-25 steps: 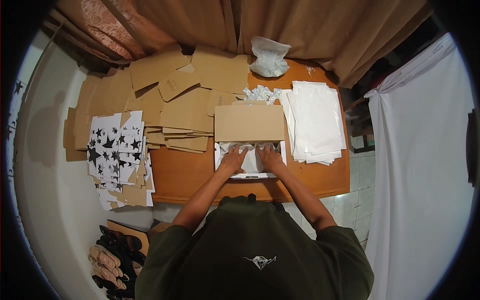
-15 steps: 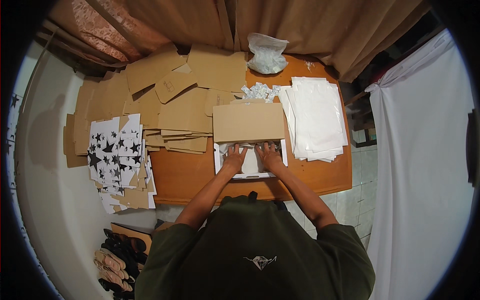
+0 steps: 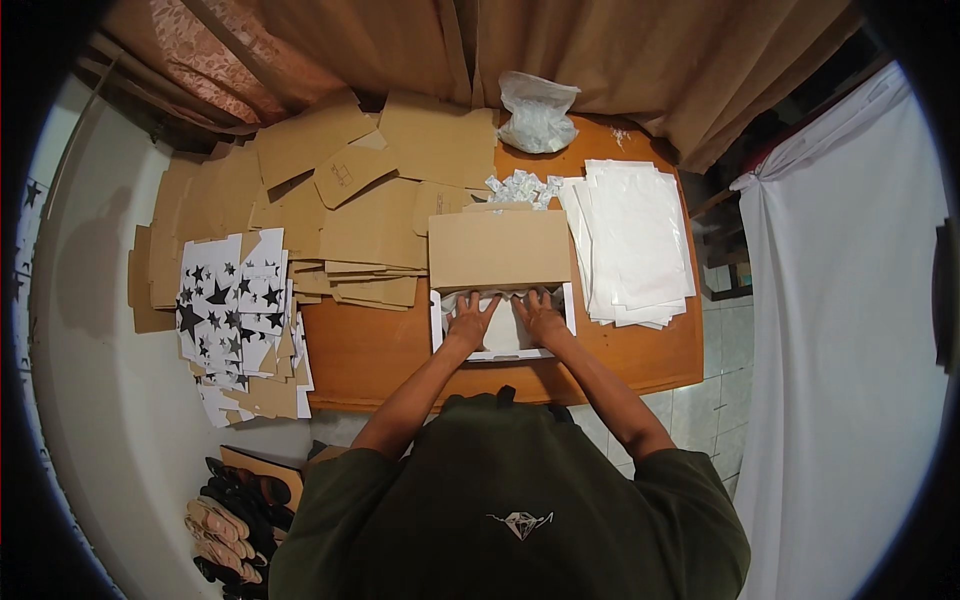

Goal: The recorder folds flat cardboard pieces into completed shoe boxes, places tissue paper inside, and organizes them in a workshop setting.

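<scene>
paper point(image 3: 506, 330) lies in the open box point(image 3: 500, 355), and from far away i see left hand point(image 3: 469, 320) and right hand point(image 3: 540, 320) spread on it, pinching nothing, maybe smoothing, so next needs soft, even pushing.

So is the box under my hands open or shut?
The box is open: its brown lid is back, and the left hand and right hand are inside, on white wrapping.

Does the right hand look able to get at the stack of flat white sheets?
Probably yes: the right hand must clear the open box's right wall, but nothing covers the white sheets.
</scene>
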{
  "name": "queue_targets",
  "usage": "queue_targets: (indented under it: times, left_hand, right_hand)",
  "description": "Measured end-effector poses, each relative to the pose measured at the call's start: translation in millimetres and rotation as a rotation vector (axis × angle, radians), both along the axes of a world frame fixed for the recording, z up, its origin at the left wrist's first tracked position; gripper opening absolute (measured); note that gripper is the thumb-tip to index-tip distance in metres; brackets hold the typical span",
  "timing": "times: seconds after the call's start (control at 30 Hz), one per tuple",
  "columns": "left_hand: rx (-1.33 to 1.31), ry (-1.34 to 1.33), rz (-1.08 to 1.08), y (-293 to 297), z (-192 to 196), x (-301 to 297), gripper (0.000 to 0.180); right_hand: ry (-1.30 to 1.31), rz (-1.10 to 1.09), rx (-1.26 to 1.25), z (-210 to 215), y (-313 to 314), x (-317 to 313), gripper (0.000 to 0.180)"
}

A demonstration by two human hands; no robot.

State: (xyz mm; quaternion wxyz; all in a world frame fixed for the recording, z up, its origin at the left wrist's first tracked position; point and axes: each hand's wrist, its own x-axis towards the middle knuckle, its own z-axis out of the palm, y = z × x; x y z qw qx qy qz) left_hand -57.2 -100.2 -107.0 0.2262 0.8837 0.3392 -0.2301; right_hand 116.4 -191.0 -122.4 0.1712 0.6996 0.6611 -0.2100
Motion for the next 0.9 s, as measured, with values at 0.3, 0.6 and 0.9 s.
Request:
queue_targets:
  times: [0.3,0.6,0.9]
  left_hand:
    - [-0.228,-0.474,-0.011,46,45,-17,0.052]
    - [-0.158,-0.753,0.212,152,129,44,0.047]
    - [-0.097,-0.68,0.182,235,73,146,0.037]
  right_hand:
    - [0.55,-0.157,0.044,106,30,31,0.071]
    - [0.633,-0.348,0.4,149,104,103,0.052]
    - [0.561,-0.392,0.468,90,192,151,0.039]
